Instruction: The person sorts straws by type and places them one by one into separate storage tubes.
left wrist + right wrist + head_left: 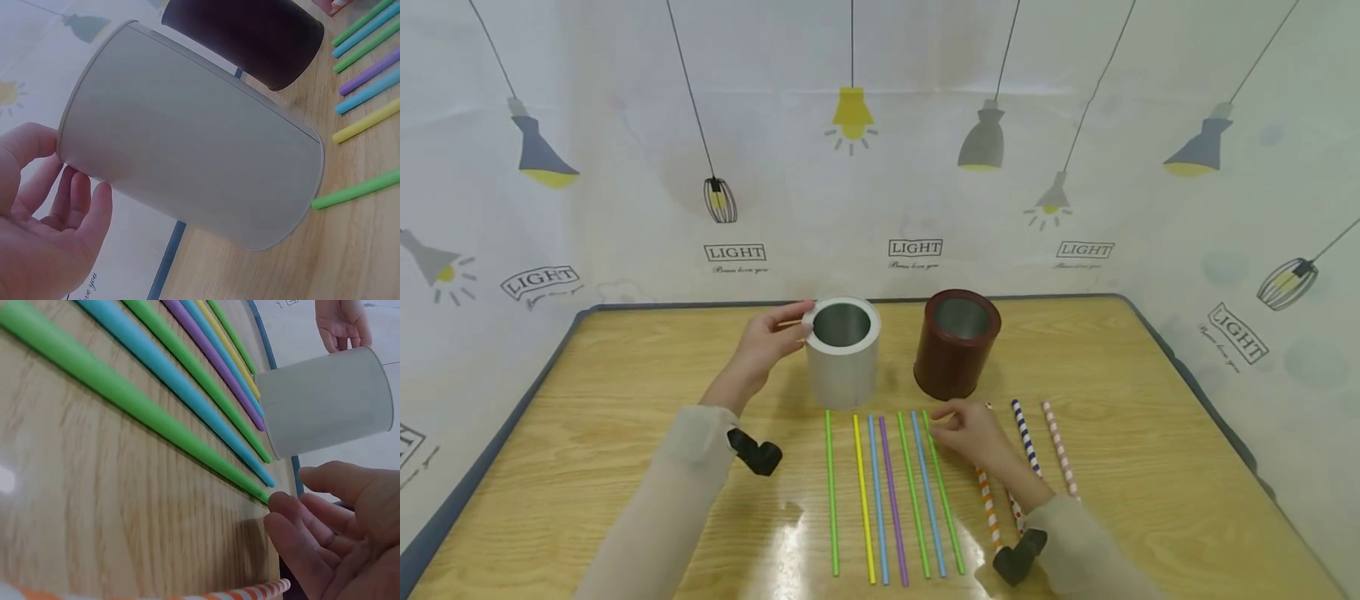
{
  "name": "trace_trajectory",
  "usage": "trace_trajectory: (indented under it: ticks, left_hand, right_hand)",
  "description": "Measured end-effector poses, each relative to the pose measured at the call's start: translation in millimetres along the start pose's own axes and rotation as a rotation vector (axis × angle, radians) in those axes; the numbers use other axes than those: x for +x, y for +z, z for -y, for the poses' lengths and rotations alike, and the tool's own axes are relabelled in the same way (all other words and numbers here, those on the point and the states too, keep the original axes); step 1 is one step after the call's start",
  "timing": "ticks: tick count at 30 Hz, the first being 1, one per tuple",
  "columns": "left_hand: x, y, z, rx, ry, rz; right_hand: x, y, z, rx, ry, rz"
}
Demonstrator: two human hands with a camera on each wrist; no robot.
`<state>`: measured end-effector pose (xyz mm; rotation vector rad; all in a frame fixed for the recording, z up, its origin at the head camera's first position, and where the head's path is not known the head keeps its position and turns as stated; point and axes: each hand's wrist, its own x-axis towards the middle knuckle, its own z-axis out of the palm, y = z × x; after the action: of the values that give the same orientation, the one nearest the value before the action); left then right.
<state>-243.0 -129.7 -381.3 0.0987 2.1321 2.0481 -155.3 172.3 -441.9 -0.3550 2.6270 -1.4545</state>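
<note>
My left hand (762, 346) rests its fingertips against the left side and rim of a white cylindrical can (844, 375), which stands upright. In the left wrist view the fingers (94, 212) touch the can's wall near its top without wrapping round it. My right hand (973, 433) is at the far end of the rightmost green straw (945, 500); the right wrist view shows a fingertip at or against that end, nothing gripped. Several plain straws lie in a row, including a yellow straw (864, 500) and a purple straw (892, 500).
A dark red can (953, 362) stands upright right of the white one. Striped paper straws lie under and beyond my right forearm, among them an orange-striped straw (988, 508) and a pink-striped straw (1060, 450). A printed cloth backdrop (805, 208) surrounds the wooden table (1157, 467).
</note>
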Motion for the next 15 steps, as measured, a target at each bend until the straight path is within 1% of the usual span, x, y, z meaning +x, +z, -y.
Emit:
trace_trajectory:
  ticks: [3,6,8,11,15]
  left_hand:
    - [0.2,0.6,0.1,-0.010,-0.004,0.006]
    - [0.5,0.8,0.4,-0.016,-0.004,0.013]
    - [0.7,0.4,0.7,-0.016,-0.005,0.013]
    - [0.5,-0.5,0.8,-0.017,-0.005,0.011]
    - [0.4,-1.7,1.0,-0.025,-0.009,0.009]
  right_hand:
    - [2,4,-1,-0.009,0.063,-0.025]
    - [3,8,0,0.021,0.142,-0.033]
    - [3,11,0,0.028,0.174,-0.050]
    - [5,15,0,0.020,0.174,-0.073]
    - [8,20,-1,-0.034,0.184,-0.090]
